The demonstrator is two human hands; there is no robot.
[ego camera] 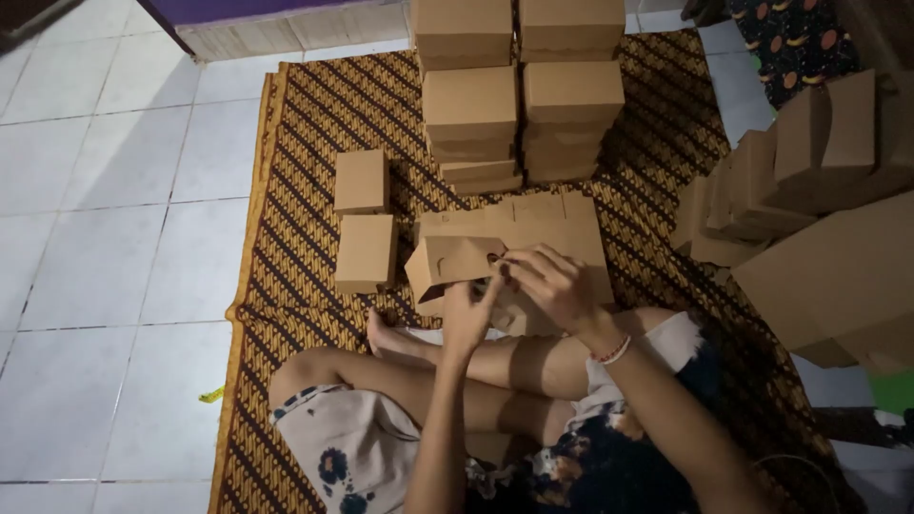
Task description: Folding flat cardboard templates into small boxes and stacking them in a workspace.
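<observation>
While the person sat cross-legged on the patterned brown mat [305,114], a half-folded brown cardboard box [455,265] was held up just above the knees, near the mat's middle. Directly beyond that box, lying flat on the mat, was a pile of unfolded cardboard sheets [552,224] of the same plain brown. Farther back from the held box, at the mat's far edge, stood two tall stacks of finished boxes [519,90], squared and closed, side by side and touching. To the left of the held box, two single closed boxes [364,217] lay on the mat, one just behind the other, a little apart. To its right, off the mat's edge, a loose heap of folded boxes [800,162] leaned against one another, and a large cardboard panel [838,276] sat in front of that heap. No labels or printing showed on any of the cartons.

The left hand [468,314] rose from below with its fingers closed against the underside and near edge of the held box. The right hand [552,284] came in from the right, fingers curled and pinched together on a flap at the box's right end; a beaded bracelet [614,352] circled that wrist. White floor tiles [105,190] spread out left of the mat.
</observation>
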